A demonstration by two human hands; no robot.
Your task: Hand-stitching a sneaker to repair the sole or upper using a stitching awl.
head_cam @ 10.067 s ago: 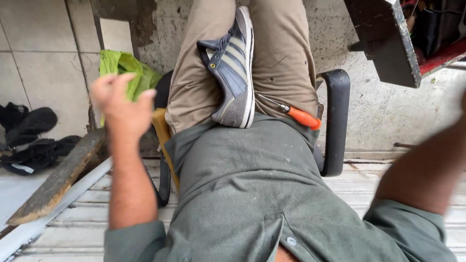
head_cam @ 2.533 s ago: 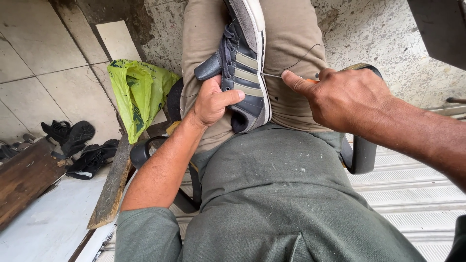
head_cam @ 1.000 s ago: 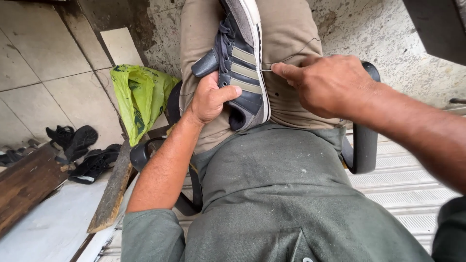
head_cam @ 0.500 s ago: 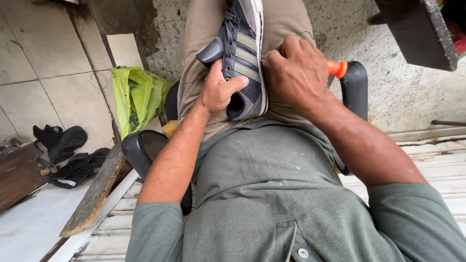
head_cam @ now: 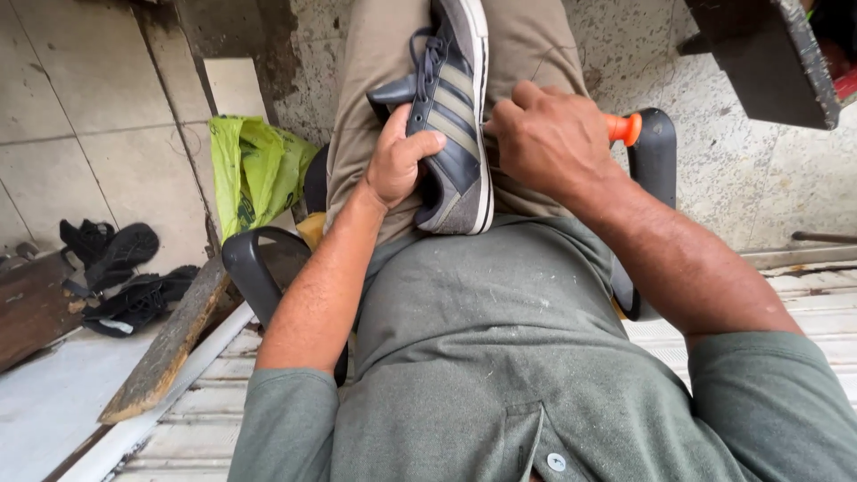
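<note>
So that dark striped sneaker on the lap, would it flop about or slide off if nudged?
The sneaker probably keeps its shape: its thick pale sole looks firm, though the fabric upper likely gives under the left hand. It stands on edge between the thighs, so it may tip if released. It seems light, as the left hand steadies it alone.

My lap (head_cam: 527, 54), in tan trousers, carries the shoe (head_cam: 451, 107), which lies on its side across my thighs, sole to the right. On the tiled floor (head_cam: 80, 116) to my left lie black sandals (head_cam: 112, 268), a green bag (head_cam: 254, 170) against the wall, and a wooden plank (head_cam: 170, 344).
</note>
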